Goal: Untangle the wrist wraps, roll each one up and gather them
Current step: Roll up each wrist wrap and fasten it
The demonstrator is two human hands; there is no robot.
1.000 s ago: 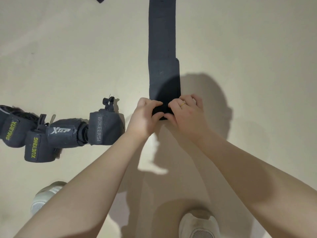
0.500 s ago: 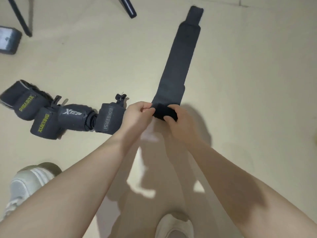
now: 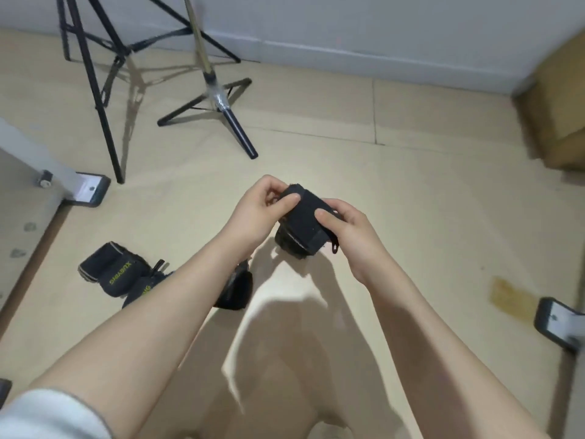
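1. Left hand (image 3: 257, 213): curled round the upper-left end of the rolled black fabric wrist wrap (image 3: 304, 224), thumb pressed on its outer face. Holding.
2. Right hand (image 3: 349, 233): grips the lower-right side of the same roll, thumb flat on the outer layer. The roll is held up between both hands, above the beige floor (image 3: 411, 198), not resting on it.
3. A small black loop (image 3: 335, 247) hangs from the roll's lower edge by the right palm.
4. Judgement: rolling looks finished or nearly so; whether the closing flap is fastened cannot be told.
5. Risk: if either thumb lifts before the flap is stuck down, the outer layer could spring loose and the roll unwind.
6. Risk: the dangling loop could snag on the fingers during set-down.
7. Lower left on the floor: cluster of rolled dark wraps with yellow lettering (image 3: 110, 270), partly hidden behind the left forearm; gathering spot, presumably.
8. Further out: black tripod stand (image 3: 218, 99), grey wall (image 3: 348, 23).
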